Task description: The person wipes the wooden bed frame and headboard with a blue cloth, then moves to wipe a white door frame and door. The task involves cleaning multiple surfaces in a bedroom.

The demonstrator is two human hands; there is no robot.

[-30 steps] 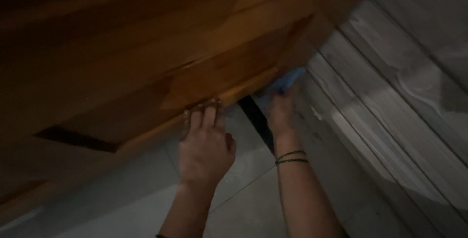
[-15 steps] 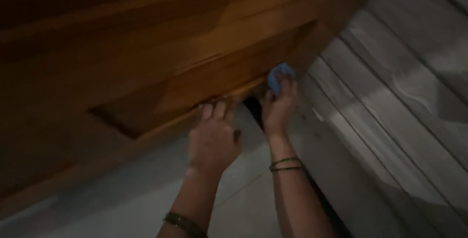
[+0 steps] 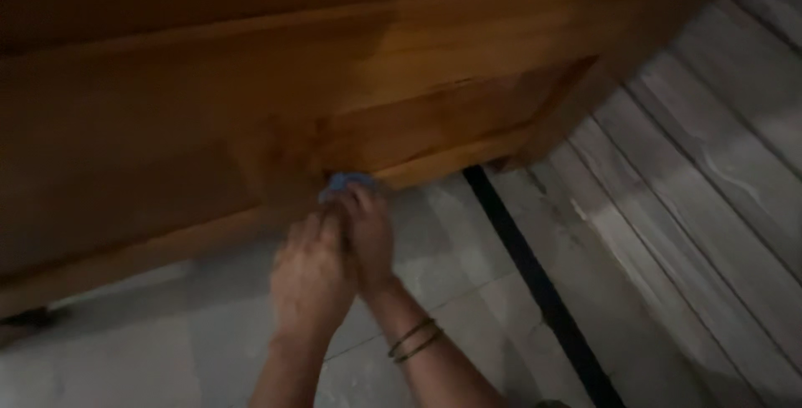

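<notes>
The picture is dark and a little blurred. A large wooden cabinet (image 3: 351,99) fills the upper half and the upper left of the frame. Its wood is orange-brown, smooth and slightly shiny, with flat panels and a straight lower rail that runs from the lower left up toward the centre right.

Near the centre of the frame the right hand (image 3: 368,237) holds a small blue cloth (image 3: 344,182). The cloth is soft and crumpled, and only a small part of it shows above the fingers (image 3: 361,203). The fingers are curled around it, and the cloth is pressed against the lower rail of the cabinet. On the right wrist there are two thin bangles (image 3: 413,339), round and dull in colour.

The left hand (image 3: 311,278) is just beside the right hand, to its left in the frame, and it seems to touch it. Its back faces the camera. Its fingers point toward the cabinet rail, but I cannot tell if they are clenched or released, because the fingertips are hidden in shadow.

The floor (image 3: 468,291) in the lower part of the frame is made of pale grey tiles with thin joints. A narrow black strip (image 3: 535,283) crosses it diagonally from the cabinet toward the lower right. At the right side of the frame there are long grey boards (image 3: 710,157) with a wood-grain pattern.
</notes>
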